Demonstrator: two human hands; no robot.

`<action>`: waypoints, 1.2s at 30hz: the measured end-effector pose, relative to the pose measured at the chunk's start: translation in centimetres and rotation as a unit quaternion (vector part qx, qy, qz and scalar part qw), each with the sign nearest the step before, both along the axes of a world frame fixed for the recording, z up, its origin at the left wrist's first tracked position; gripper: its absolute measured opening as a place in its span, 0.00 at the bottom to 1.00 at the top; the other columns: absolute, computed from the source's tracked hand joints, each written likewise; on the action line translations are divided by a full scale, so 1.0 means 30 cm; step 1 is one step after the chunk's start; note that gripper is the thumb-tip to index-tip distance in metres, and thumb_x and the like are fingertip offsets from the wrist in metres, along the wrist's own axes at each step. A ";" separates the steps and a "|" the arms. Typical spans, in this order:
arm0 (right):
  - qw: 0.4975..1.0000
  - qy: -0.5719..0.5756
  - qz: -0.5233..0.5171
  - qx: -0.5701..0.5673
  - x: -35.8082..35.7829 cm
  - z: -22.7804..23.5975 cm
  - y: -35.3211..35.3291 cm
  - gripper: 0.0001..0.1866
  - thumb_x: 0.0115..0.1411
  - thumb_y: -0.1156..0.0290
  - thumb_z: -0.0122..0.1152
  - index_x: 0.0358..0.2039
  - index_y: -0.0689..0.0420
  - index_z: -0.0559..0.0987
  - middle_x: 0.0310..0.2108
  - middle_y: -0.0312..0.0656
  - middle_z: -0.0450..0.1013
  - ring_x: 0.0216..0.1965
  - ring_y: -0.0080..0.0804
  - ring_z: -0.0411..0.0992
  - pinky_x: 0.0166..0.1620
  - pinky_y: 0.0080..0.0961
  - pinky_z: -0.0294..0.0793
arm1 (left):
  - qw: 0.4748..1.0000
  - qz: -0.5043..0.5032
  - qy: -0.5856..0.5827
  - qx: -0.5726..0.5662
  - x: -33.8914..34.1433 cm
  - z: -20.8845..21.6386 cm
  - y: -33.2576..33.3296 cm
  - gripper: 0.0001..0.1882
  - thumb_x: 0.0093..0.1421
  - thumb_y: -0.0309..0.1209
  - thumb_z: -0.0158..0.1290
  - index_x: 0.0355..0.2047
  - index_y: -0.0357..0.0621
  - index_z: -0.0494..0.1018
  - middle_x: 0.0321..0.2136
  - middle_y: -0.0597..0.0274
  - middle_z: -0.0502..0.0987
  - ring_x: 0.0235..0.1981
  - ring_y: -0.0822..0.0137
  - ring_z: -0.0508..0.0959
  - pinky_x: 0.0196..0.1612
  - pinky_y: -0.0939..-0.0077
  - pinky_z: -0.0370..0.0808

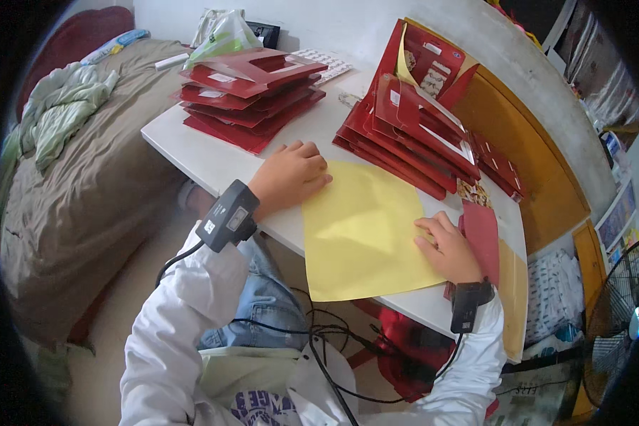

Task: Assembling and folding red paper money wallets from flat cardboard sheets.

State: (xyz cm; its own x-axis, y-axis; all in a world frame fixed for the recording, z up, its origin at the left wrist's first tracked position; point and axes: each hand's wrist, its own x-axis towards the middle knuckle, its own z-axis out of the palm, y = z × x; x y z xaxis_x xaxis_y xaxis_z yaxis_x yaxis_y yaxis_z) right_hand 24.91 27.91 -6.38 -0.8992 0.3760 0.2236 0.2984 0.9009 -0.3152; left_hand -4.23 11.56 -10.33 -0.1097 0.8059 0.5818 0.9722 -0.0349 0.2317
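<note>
A large yellow paper sheet (366,234) lies on the white table (213,160), its lower edge hanging past the table's near edge. At the sheet's upper left edge is my left hand (295,174), its fingers curled and the thumb side touching the paper. My right hand (451,248) holds the right edge, with bent fingers and thumb on the sheet. The paper bows slightly between both hands. Beside my right hand lies a dark red card piece (481,238). What the undersides of my fingers do is hidden.
Folded dark red card boxes with window cut-outs stand in one stack (252,96) at the back left and another stack (412,142) at the back right. A bed (113,156) is on the left, a fan (621,334) on the right. Black cables (326,330) hang below the table.
</note>
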 end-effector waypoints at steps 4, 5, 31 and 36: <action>1.000 0.001 -0.003 0.001 0.007 -0.002 0.012 0.16 0.57 0.65 0.57 0.44 0.59 0.74 0.38 0.48 0.67 0.41 0.50 0.70 0.43 0.37 0.69 | 1.000 -0.006 0.001 0.004 0.000 0.004 0.005 0.12 0.59 0.37 0.51 0.34 0.41 0.74 0.36 0.57 0.73 0.41 0.55 0.71 0.45 0.62 0.68; 1.000 0.005 0.008 0.000 0.012 -0.004 0.017 0.16 0.58 0.65 0.57 0.44 0.59 0.74 0.38 0.48 0.67 0.41 0.50 0.70 0.43 0.38 0.69 | 1.000 -0.008 0.004 0.007 0.003 0.001 0.004 0.12 0.59 0.37 0.51 0.34 0.41 0.74 0.36 0.57 0.73 0.41 0.55 0.71 0.45 0.62 0.68; 1.000 0.000 0.000 0.006 -0.001 -0.018 0.002 0.15 0.57 0.65 0.57 0.43 0.59 0.74 0.37 0.48 0.66 0.40 0.49 0.69 0.43 0.40 0.69 | 1.000 0.000 -0.005 0.018 -0.008 -0.030 0.003 0.13 0.59 0.40 0.50 0.32 0.42 0.74 0.35 0.60 0.72 0.41 0.58 0.71 0.44 0.63 0.68; 1.000 -0.005 -0.014 -0.002 0.008 -0.011 0.008 0.16 0.57 0.65 0.57 0.44 0.59 0.74 0.37 0.48 0.67 0.41 0.49 0.69 0.43 0.39 0.68 | 1.000 -0.007 0.011 0.014 0.007 0.002 0.000 0.13 0.58 0.40 0.51 0.32 0.42 0.75 0.35 0.60 0.72 0.41 0.58 0.71 0.44 0.63 0.68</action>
State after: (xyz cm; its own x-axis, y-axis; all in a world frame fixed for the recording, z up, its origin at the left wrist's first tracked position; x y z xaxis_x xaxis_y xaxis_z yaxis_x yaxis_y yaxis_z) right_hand 25.14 28.14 -6.71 -0.8903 0.4028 0.2124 0.3276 0.8905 -0.3156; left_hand -4.02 11.57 -10.26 -0.0847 0.7909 0.6060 0.9764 -0.0554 0.2088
